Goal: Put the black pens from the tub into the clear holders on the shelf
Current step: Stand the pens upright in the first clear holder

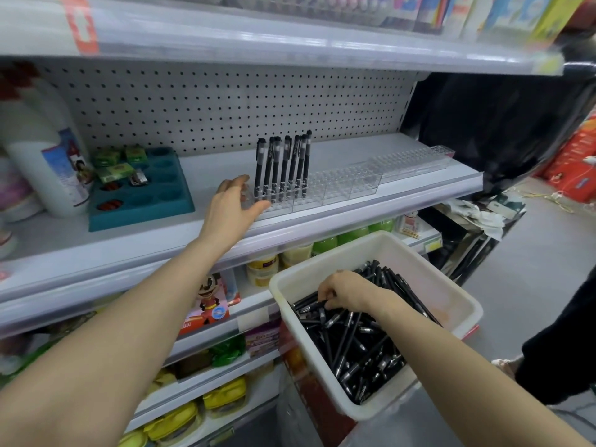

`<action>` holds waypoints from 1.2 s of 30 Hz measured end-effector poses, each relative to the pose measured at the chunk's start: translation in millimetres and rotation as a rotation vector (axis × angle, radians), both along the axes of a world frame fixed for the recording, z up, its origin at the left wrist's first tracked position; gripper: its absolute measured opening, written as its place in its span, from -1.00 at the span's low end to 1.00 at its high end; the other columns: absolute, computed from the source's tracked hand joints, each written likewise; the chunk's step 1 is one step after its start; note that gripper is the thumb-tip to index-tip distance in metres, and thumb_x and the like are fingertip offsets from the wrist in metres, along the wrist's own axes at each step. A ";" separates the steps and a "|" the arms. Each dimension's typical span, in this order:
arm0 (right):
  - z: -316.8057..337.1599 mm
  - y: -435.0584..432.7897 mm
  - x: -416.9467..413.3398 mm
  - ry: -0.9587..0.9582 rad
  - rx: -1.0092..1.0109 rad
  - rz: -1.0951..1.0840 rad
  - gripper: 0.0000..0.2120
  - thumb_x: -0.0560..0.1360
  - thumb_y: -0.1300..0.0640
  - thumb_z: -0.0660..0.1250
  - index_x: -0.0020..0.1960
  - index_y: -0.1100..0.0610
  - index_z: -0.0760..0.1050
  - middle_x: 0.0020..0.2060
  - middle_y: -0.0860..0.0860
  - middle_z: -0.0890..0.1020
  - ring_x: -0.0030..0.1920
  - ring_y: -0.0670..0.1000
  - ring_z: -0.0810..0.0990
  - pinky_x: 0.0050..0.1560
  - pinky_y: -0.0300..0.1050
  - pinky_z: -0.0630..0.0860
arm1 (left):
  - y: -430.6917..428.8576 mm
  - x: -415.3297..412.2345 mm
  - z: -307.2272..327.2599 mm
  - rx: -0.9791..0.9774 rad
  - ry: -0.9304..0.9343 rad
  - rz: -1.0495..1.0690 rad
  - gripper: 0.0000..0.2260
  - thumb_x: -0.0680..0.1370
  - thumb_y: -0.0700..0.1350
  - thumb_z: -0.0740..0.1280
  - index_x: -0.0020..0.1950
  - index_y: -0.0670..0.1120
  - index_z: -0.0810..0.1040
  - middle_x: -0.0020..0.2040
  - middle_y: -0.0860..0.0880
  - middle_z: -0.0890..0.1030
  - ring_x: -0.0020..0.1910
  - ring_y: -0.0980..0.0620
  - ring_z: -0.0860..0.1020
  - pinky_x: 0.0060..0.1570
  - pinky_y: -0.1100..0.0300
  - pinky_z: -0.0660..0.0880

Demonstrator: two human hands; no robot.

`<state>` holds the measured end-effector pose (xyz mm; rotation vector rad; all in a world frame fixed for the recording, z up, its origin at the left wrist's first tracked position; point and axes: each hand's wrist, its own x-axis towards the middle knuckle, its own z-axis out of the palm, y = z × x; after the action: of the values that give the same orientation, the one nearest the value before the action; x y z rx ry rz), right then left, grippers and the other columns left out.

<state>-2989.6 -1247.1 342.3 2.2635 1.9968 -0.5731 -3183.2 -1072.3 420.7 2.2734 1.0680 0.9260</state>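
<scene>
Pens (351,337) in tub (445,285), below-right of shelf holders (338,188).

The person's left hand (232,211) and right hand (346,293) are bare. The left forearm (129,317) and the right forearm (435,350) are slender, smooth and bare from the narrow wrists to the frame's edge. The fingers are too blurred to show nail detail.

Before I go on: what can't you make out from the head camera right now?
- Head view: how many pens the right hand grips in the tub; its own knuckles hide the fingertips.
- Head view: left end of the clear holder; the left hand covers it.
- Head view: print on the standing pens; too small.
</scene>
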 end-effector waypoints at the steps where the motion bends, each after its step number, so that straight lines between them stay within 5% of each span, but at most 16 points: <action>1: 4.1 -0.8 0.6 0.017 0.058 -0.025 -0.79 0.49 0.14 0.42 0.13 0.08 0.62 0.00 0.00 0.67 -0.04 -0.02 0.53 0.10 -0.18 0.46 | 0.3 0.2 0.5 -0.007 -0.008 0.004 -0.33 0.51 0.14 0.42 0.51 -0.09 0.28 0.37 -0.14 0.43 0.29 -0.11 0.48 0.28 -0.01 0.46; 4: 24.1 -4.6 6.3 0.189 0.290 -0.171 -0.84 0.52 0.12 0.40 0.10 0.05 0.63 -0.05 -0.03 0.68 -0.07 -0.05 0.59 0.05 -0.16 0.50 | -4.0 -0.8 3.3 0.020 -0.081 0.053 -0.24 0.49 0.15 0.44 0.56 -0.07 0.17 0.48 -0.13 0.28 0.45 -0.11 0.30 0.41 0.02 0.29; 7: 54.4 -7.6 11.7 0.434 0.529 -0.319 -0.84 0.55 0.13 0.37 0.12 0.08 0.60 -0.07 -0.06 0.67 -0.13 -0.15 0.60 -0.04 -0.23 0.56 | -24.0 -2.5 9.9 0.268 -0.231 0.090 -0.46 0.56 0.01 0.38 0.48 -0.10 0.31 0.42 -0.14 0.31 0.43 -0.07 0.25 0.39 0.18 0.16; 9: 75.9 -7.7 13.3 0.665 0.668 -0.414 -0.85 0.55 0.19 0.36 0.12 0.15 0.58 -0.09 0.03 0.70 -0.11 -0.06 0.66 -0.11 -0.20 0.61 | -42.8 4.2 16.0 0.394 -0.280 0.021 -0.65 0.59 -0.07 0.34 0.35 -0.11 0.45 0.29 -0.12 0.41 0.30 -0.04 0.36 0.33 0.19 0.24; 13: 108.0 -4.0 14.6 1.041 0.883 -0.496 -0.87 0.56 0.29 0.32 0.11 0.24 0.53 -0.16 0.09 0.70 -0.18 -0.03 0.65 -0.21 -0.24 0.56 | -85.9 36.6 13.7 0.152 -0.010 -0.274 -0.64 0.60 0.09 0.24 0.36 0.02 0.45 0.18 0.14 0.46 0.10 0.17 0.47 0.21 0.10 0.48; 17: 113.7 -1.2 19.6 1.168 0.908 -0.484 -0.90 0.56 0.30 0.31 0.06 0.19 0.53 -0.15 0.12 0.69 -0.17 0.02 0.65 -0.20 -0.22 0.56 | -102.3 67.8 1.6 -0.002 0.148 -0.296 -0.68 0.62 0.11 0.25 0.33 0.04 0.48 0.06 0.05 0.64 0.01 0.01 0.60 0.06 0.02 0.53; 20: 108.0 1.6 33.6 1.062 0.913 -0.508 -0.81 0.54 0.25 0.36 0.14 0.17 0.47 -0.11 0.09 0.66 -0.17 -0.01 0.65 -0.17 -0.16 0.56 | -105.7 79.8 2.5 -0.028 0.112 -0.235 -0.79 0.66 0.00 0.22 0.22 0.01 0.56 -0.04 0.05 0.65 -0.06 0.02 0.58 -0.05 0.06 0.50; 24: 100.0 7.0 58.2 0.164 1.172 -0.252 -0.64 0.51 0.18 0.39 0.28 0.09 0.44 0.12 0.03 0.52 0.07 -0.01 0.49 0.05 -0.17 0.42 | -102.8 87.4 0.9 0.019 0.177 -0.167 -0.82 0.67 -0.02 0.19 0.14 -0.02 0.56 -0.11 0.03 0.57 -0.14 0.01 0.52 -0.24 0.10 0.34; 26: 99.4 12.1 62.5 -0.054 1.188 0.008 -0.72 0.47 0.25 0.41 0.18 0.14 0.56 0.09 0.10 0.52 0.06 0.08 0.45 0.06 -0.10 0.38 | -100.4 91.1 0.4 0.067 0.219 -0.134 -0.83 0.67 -0.04 0.19 0.12 -0.05 0.55 -0.04 -0.04 0.60 -0.04 -0.11 0.55 -0.14 0.02 0.43; 30: 93.2 22.8 63.3 -0.110 1.096 0.313 -0.88 0.46 0.26 0.42 -0.01 0.18 0.64 -0.07 0.10 0.59 -0.11 0.15 0.50 -0.07 -0.11 0.35 | -98.6 95.2 5.3 0.176 0.255 -0.073 -0.79 0.66 -0.07 0.19 0.20 -0.09 0.55 0.10 -0.09 0.61 0.08 -0.13 0.54 0.03 0.00 0.43; 36: 98.4 34.8 78.0 -0.046 0.978 0.411 -0.88 0.46 0.19 0.42 -0.03 0.19 0.64 -0.17 0.08 0.63 -0.17 0.15 0.55 -0.13 -0.06 0.43 | -94.9 90.5 10.4 0.271 0.276 0.005 -0.71 0.64 0.01 0.24 0.33 -0.05 0.51 0.18 0.00 0.57 0.19 -0.02 0.50 0.15 0.13 0.40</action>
<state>-2911.6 -1212.3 440.8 2.0101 3.0092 0.6284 -3092.7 -1167.3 431.1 2.6850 1.1172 0.8167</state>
